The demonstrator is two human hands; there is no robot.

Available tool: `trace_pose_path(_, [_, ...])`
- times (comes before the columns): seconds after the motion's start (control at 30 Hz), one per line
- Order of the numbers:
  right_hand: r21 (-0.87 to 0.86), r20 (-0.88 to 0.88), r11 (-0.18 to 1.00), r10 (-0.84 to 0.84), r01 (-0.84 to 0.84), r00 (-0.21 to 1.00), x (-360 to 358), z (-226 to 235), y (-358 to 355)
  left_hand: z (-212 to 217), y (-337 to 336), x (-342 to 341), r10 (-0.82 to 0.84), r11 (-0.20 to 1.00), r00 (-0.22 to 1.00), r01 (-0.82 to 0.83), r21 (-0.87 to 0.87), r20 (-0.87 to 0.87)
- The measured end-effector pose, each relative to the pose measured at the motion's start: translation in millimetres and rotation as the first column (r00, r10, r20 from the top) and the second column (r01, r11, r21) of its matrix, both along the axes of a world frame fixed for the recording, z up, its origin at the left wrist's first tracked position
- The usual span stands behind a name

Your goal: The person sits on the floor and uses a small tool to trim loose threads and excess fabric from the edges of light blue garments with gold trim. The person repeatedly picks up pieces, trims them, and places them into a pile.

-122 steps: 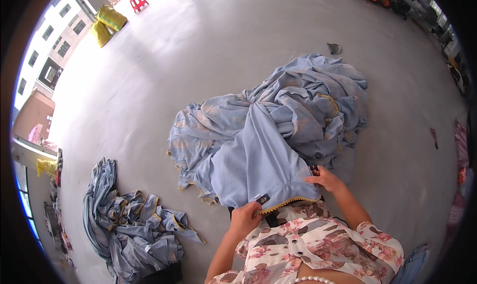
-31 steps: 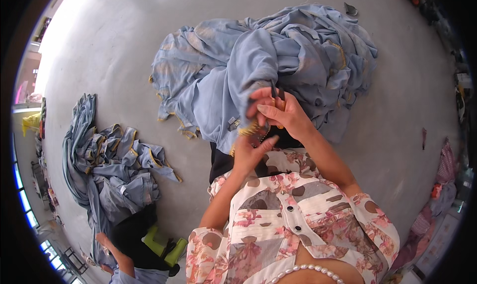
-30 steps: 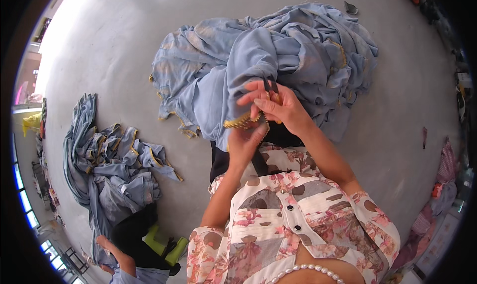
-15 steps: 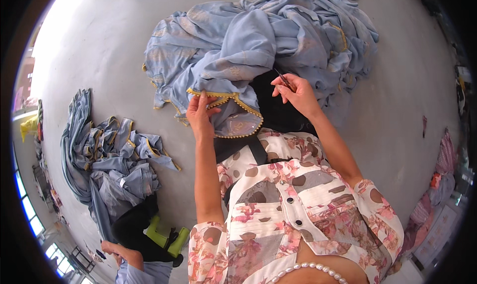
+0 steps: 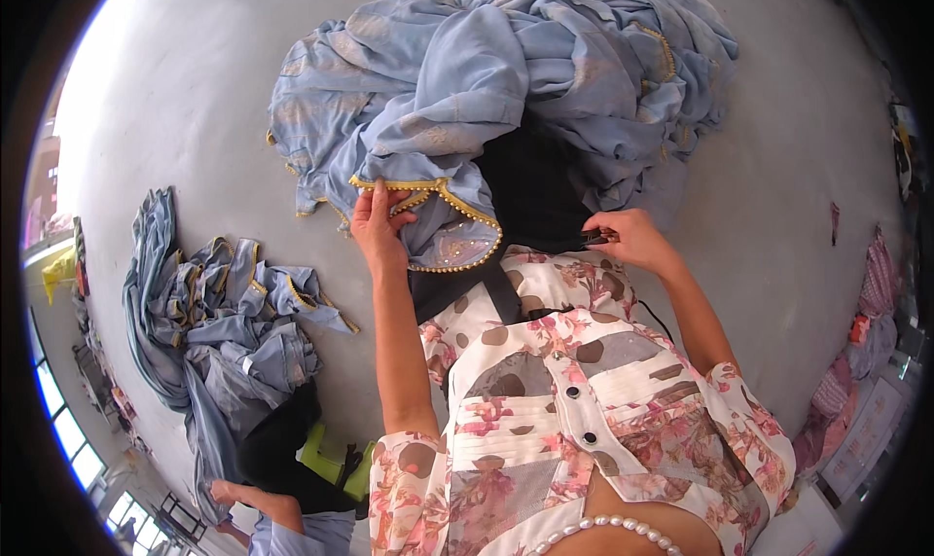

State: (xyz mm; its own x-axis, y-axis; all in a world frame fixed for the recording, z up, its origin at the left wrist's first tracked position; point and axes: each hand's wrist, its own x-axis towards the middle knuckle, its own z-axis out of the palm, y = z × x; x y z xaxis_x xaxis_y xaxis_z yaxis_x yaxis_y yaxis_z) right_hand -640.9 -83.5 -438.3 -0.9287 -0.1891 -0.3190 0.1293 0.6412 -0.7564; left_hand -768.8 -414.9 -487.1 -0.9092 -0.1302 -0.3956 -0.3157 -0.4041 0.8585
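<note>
A large heap of light blue fabric (image 5: pixel 467 70) with yellow trim lies in front of me, partly over the black cloth (image 5: pixel 530 191) on my lap. My left hand (image 5: pixel 379 227) pinches the garment's yellow beaded edging (image 5: pixel 409 183). Below that edging, a sparkly inner patch of the fabric shows. Over the right side of my lap, my right hand (image 5: pixel 632 239) is closed around small black thread snips (image 5: pixel 597 236). Fingers cover most of the snips, so their blades are hard to make out.
To the left lies a second pile of blue fabric (image 5: pixel 243 313) with yellow edging, beside another person's arm (image 5: pixel 268 502) and a lime-green stool (image 5: pixel 336 468). Pink and grey cloth bundles (image 5: pixel 856 361) lie at the far right. Grey floor (image 5: pixel 798 157) surrounds the heap.
My right hand has come down and right, away from the blue fabric to the side of my lap, still with the snips. The left hand keeps its pinch on the edging.
</note>
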Motion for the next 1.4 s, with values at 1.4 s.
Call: trace_pose_path(1.4, [-0.416,-0.122,0.882,-0.293,0.219,0.948,-85.2,28.6,-116.6,45.6,53.9,28.7,-0.139,0.903,0.99,0.111,0.415,0.038])
